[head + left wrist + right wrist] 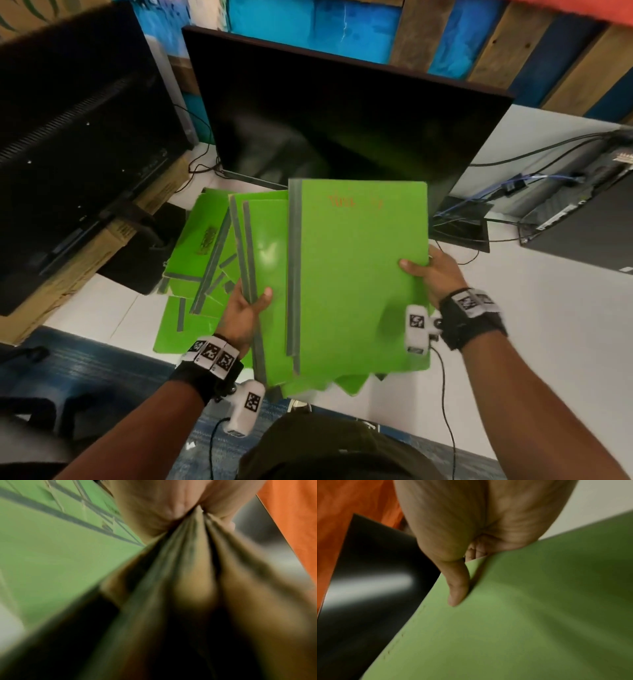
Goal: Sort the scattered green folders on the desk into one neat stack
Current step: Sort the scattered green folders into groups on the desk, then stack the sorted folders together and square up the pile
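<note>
A large green folder (359, 274) with a grey spine strip is held above the desk. My right hand (430, 274) pinches its right edge, thumb on top; the right wrist view shows the thumb pressed on the green folder cover (522, 615). My left hand (248, 308) grips a bunch of green folders (267, 260) by their grey spines, partly under the large one. The left wrist view shows that held bunch (188, 574) fanning out of my grip, blurred. Several more green folders (202, 260) lie scattered on the desk at the left.
A black monitor (342, 120) stands right behind the folders, another dark screen (75, 137) at the left on a cardboard box. Cables (513, 192) and a dark device (582, 219) lie on the white desk (548, 325) at the right.
</note>
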Tool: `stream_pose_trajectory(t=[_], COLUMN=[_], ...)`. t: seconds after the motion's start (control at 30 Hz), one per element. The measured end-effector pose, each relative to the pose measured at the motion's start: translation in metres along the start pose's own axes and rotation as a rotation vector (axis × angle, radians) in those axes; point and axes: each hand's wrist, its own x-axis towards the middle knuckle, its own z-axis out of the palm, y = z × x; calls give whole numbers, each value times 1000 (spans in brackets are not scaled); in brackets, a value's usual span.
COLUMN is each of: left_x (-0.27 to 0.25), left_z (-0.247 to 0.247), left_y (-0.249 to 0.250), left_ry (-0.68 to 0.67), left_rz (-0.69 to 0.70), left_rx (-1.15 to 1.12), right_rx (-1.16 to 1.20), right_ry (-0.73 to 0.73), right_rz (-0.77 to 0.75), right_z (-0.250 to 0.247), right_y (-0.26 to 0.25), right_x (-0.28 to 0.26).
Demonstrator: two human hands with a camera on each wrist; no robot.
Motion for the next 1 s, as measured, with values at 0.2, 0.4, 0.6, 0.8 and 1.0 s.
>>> stream_pose_trajectory(t=[0.2, 0.4, 0.6, 0.8, 1.0], left_x=[-21, -24, -15, -16, -14], left_z=[25, 39, 48, 67, 90], left_y=[-12, -19, -21, -12, -14], left_ry=[-140, -238, -238, -326, -368], left_rz=[-34, -58, -160, -202, -109], left_rx=[10, 96, 165, 188, 337], right_rx=[-182, -84, 12, 228, 291], right_ry=[72, 65, 43, 91, 135], right_rz=[28, 113, 145, 296, 214], right_z=[6, 2, -10, -25, -37], right_y=[47, 70, 89, 111, 103], right_x=[-9, -29, -31, -25, -39])
